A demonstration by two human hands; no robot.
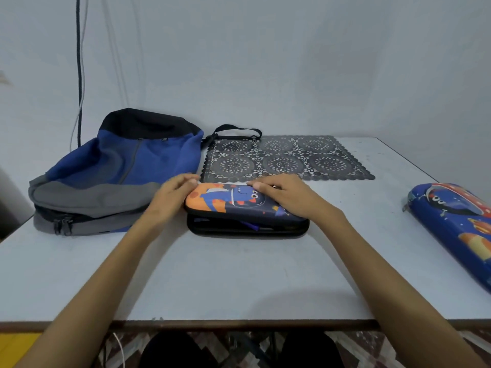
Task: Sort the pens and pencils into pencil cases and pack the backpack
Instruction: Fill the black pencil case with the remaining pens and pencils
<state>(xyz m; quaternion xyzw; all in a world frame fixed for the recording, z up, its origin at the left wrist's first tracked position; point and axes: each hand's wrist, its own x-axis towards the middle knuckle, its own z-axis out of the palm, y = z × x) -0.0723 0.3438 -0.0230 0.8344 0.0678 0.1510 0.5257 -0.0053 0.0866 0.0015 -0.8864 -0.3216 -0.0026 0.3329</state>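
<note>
Where the pale tabletop [239, 274] ran out from its near edge, a dinosaur pencil case [228, 201] was laid at the middle, its lid left slightly ajar so that a purple pen [249, 225] was glimpsed in the gap. The left hand [172, 193] was curved round the case's left end, its fingers grasping it. The right hand [281, 191] was spread flat on the lid, fingers released. A blue backpack [119, 171] was laid flat to the left, a rocket pencil case [457, 224] well apart at the right, and a black lace mat [287, 158] just behind.
</note>
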